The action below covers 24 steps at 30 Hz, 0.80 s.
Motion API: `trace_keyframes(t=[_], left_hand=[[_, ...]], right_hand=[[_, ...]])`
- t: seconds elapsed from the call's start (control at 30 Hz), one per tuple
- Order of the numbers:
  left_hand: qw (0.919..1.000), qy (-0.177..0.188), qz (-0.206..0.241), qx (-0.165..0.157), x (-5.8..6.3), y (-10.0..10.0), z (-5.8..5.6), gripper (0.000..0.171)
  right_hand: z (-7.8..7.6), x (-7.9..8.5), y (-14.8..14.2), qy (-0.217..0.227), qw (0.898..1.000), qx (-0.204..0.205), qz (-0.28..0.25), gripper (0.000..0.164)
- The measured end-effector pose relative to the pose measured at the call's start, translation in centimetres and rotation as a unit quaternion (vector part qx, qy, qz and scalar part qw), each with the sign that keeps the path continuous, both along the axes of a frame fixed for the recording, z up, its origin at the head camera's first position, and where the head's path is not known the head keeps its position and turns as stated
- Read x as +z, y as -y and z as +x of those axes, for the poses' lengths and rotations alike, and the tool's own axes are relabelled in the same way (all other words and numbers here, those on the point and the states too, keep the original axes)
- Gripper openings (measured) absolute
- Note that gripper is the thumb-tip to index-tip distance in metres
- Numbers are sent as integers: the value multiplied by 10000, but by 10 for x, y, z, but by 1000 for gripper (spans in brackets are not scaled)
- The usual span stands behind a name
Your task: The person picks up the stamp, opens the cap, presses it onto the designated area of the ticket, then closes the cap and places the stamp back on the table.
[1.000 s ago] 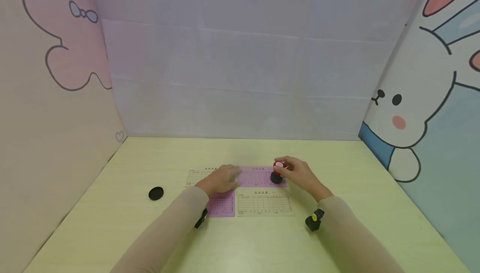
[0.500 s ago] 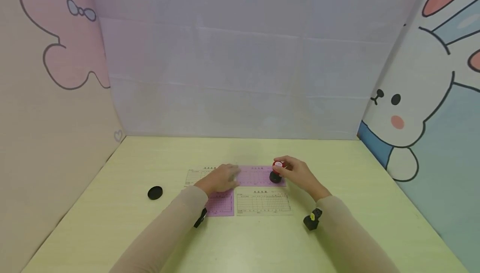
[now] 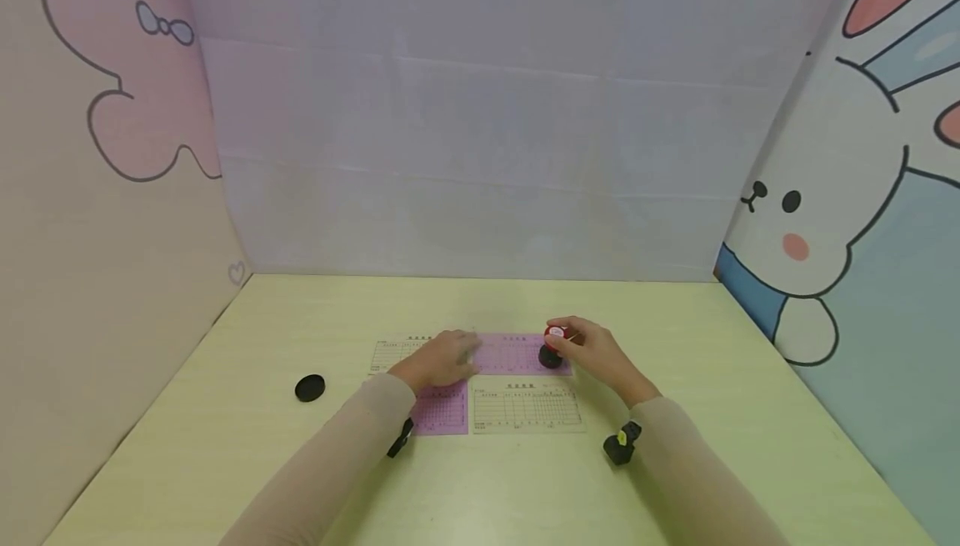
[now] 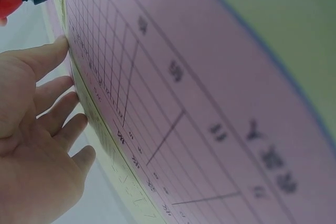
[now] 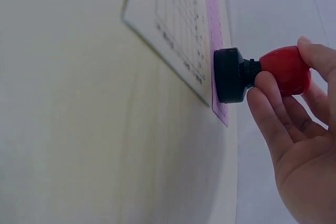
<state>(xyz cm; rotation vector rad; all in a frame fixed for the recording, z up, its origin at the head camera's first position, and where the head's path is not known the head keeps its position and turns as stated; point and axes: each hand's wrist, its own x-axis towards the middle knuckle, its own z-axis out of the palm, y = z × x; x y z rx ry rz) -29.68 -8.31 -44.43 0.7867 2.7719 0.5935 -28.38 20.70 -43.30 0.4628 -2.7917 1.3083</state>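
Observation:
My right hand [image 3: 596,354] holds the red handle of a stamp [image 5: 287,69] between thumb and fingers. The stamp stands upright, its black round base [image 5: 229,75] set on the right end of the far pink form [image 3: 506,354]. My left hand [image 3: 442,358] rests at that form's left end, palm down, with fingers extended and slightly spread. In the left wrist view, its fingertips [image 4: 79,121] meet the sheets.
A white form [image 3: 386,354] and a nearer pink form [image 3: 442,417] lie partly under my left hand and forearm. Another white form [image 3: 527,408] lies nearest on the right. A black round lid [image 3: 310,388] sits on the table [image 3: 480,496] to the left.
My right hand and the red handle have sunk slightly toward the stamp's base, which stays in the same spot on the pink form. My left hand has not moved.

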Motion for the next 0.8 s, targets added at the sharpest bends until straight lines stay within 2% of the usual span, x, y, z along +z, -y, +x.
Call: trace_keyframes(t=[0.3, 0.6, 0.8], left_hand=[[9999, -82, -86, -81, -2, 0, -2, 57], [9999, -43, -64, -93, 4, 0, 1, 56], [9999, -48, 76, -124, 2, 0, 0, 54]], right_hand=[[0, 6, 1, -125, 9996, 228, 149, 39], [-3, 10, 2, -159, 9983, 411, 388, 37], [-4, 6, 1, -192, 9984, 347, 413, 40]])
